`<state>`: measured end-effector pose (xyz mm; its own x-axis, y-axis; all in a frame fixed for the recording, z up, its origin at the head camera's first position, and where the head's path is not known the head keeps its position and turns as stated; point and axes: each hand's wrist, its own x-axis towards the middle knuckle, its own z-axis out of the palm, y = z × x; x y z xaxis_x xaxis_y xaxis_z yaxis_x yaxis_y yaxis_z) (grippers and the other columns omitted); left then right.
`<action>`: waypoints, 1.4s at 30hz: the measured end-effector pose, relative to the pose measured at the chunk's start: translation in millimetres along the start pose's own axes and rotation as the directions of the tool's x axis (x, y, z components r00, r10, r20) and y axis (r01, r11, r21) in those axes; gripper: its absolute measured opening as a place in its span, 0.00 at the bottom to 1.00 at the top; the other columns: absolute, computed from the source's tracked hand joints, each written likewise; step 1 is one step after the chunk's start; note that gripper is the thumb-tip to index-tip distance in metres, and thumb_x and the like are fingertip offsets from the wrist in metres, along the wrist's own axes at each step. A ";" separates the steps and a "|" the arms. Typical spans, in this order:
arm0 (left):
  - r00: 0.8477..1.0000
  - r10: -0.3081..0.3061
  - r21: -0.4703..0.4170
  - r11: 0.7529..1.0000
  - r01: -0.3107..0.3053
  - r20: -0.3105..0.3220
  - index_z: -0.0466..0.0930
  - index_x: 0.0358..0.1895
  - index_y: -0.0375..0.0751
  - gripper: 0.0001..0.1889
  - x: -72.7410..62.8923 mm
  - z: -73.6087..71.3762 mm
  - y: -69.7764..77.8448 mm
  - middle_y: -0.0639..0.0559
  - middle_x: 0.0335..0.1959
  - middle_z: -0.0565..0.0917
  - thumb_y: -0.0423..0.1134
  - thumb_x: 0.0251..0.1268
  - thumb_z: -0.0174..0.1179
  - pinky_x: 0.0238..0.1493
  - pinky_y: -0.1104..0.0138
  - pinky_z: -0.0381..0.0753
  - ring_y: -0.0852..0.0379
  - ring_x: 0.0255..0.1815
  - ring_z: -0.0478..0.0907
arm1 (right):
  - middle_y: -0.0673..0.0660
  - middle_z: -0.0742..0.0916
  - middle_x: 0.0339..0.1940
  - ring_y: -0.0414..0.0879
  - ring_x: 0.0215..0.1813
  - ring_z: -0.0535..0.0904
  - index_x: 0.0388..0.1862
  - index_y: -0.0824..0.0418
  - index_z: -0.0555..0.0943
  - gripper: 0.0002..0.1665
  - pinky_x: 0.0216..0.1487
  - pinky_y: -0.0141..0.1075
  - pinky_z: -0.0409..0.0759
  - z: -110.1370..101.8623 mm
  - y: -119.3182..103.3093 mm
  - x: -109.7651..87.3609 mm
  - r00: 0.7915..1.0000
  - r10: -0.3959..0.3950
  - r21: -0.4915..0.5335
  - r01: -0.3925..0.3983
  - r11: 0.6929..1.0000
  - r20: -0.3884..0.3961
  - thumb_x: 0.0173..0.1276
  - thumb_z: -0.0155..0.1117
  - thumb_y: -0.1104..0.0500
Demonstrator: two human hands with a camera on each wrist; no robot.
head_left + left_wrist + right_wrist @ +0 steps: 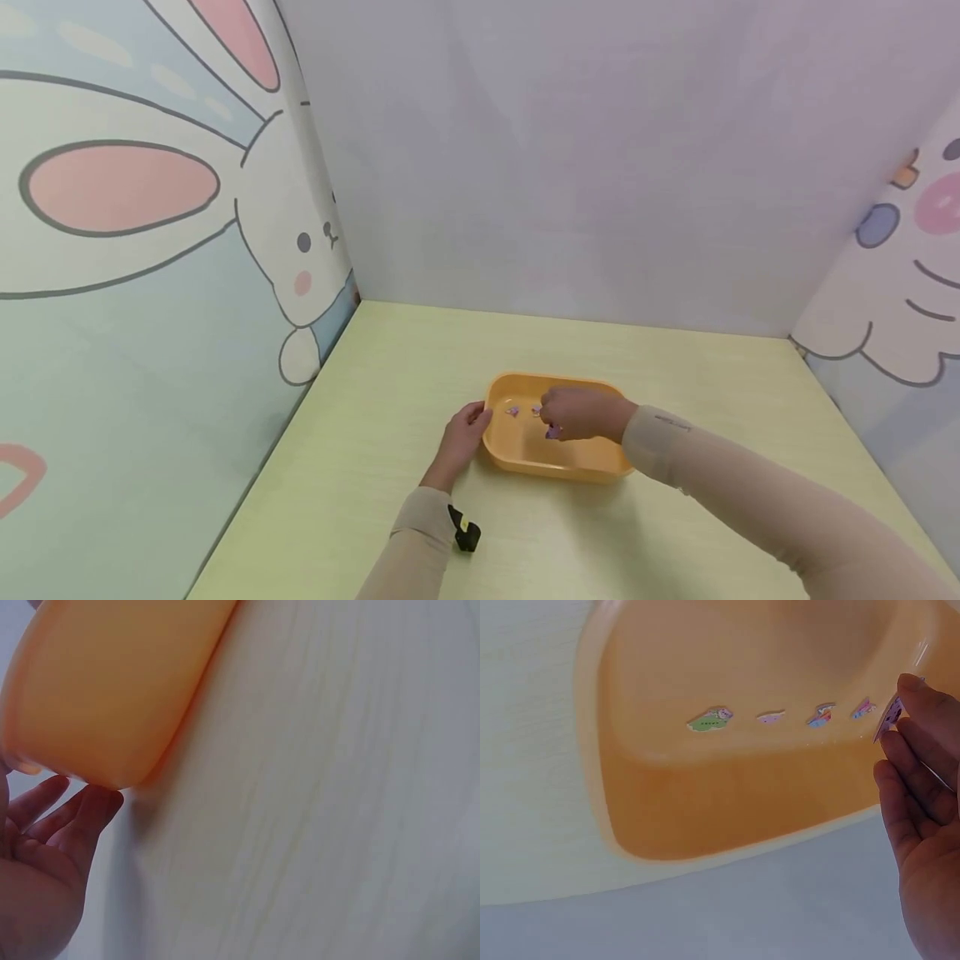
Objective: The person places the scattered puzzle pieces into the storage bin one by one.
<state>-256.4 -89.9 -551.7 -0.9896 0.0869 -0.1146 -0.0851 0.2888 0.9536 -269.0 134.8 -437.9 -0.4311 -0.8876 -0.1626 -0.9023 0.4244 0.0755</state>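
Nearest, at the bottom of the head view, come two beige sleeves (757, 504), with a small black device (466, 532) at the left wrist. The left hand (459, 440) grips the left end of a shallow orange tray (525, 467), thumb at the rim and fingers against the outside of the wall. The tray sits on a pale yellow table (427, 358), its long side facing the person. Over the inside of the tray is the right hand (581, 412), its thumb and fingertips pinching a small, flat purple piece (889, 716) held up on edge. On the tray floor, the right wrist view shows four more flat pieces spaced out in a row: a colourful piece (864, 709) nearest the hand, then a blue and orange piece (820, 718), a pink piece (771, 717) and, farthest from the hand, a green piece (705, 721). Their printed details are too small to read. Beyond the table stands a plain, pale lilac wall (562, 167); the left wall carries a cartoon rabbit (277, 217), and the right one a white cartoon figure (885, 292) with a pink cheek.
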 end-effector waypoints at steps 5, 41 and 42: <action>1.000 0.001 0.005 1.000 -0.001 -0.003 0.74 0.64 0.37 0.22 1.0 -0.6 -0.4 0.44 0.56 0.79 0.48 0.76 0.50 0.55 0.56 0.77 0.49 0.54 0.77 | 0.46 0.76 0.23 0.40 0.27 0.71 0.24 0.58 0.80 0.10 0.31 0.31 0.72 3.8 -6.4 14.5 0.995 0.080 0.069 -0.084 0.994 0.062 0.64 0.69 0.59; 1.000 0.030 -0.015 0.999 -0.030 0.005 0.74 0.63 0.34 0.23 2.3 -2.6 -5.0 0.42 0.56 0.79 0.47 0.76 0.51 0.55 0.55 0.77 0.47 0.57 0.76 | 0.53 0.76 0.23 0.46 0.23 0.69 0.25 0.61 0.76 0.11 0.26 0.35 0.69 46.1 -32.7 72.4 0.771 0.602 0.422 -0.626 0.656 0.209 0.58 0.71 0.65; 1.000 0.030 -0.015 0.999 -0.029 0.006 0.74 0.63 0.34 0.23 2.3 -2.6 -5.3 0.42 0.56 0.79 0.47 0.76 0.51 0.55 0.55 0.77 0.47 0.57 0.76 | 0.53 0.76 0.23 0.46 0.23 0.69 0.25 0.61 0.76 0.10 0.26 0.36 0.69 47.0 -32.8 73.1 0.770 0.605 0.426 -0.625 0.654 0.203 0.58 0.70 0.65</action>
<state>-258.5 -93.7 -556.3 -0.9910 0.1008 -0.0879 -0.0577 0.2715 0.9607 -270.8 64.5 -498.4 -0.8771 -0.3906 -0.2795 -0.3193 0.9089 -0.2682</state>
